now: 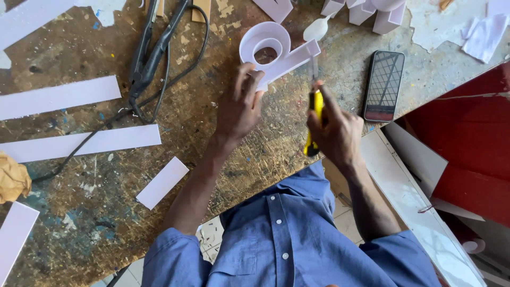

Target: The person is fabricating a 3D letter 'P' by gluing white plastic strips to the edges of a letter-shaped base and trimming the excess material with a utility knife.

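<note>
— How many hands, and holding what?

— Two. Left hand [240, 103] with fingers half curled, fingertips pinching the lower edge of a white letter shape [273, 49]. Right hand [332, 127] closed in a fist around a yellow utility knife [315, 119], blade up, tip just at the straight end of the shape.

— And the shape itself, where and of what?

— Lying on the workbench [255, 154], near the far edge, just ahead of both hands. One piece only: thin white sheet walls bent into a round ring, a smaller ring inside, and a straight box-like arm going to the right. Smooth, matte, probably foam board or plastic; hard to tell which.

— Other white pieces?

— Five flat strips [58, 96] on the left side, long rectangles, plus one short one [162, 182] nearer the body. More white blocks [366, 13] at the top, partly cut off, number unclear.

— Anything else?

— One black phone [383, 85] with glossy dark screen, right of the knife. One black tool with cable [151, 50], long and narrow. One crumpled brown paper ball [13, 178] at the left border. Bench top of rough chipboard, scratched, with blue and white paint stains. Red panels [467, 133] on the right, smooth.
</note>
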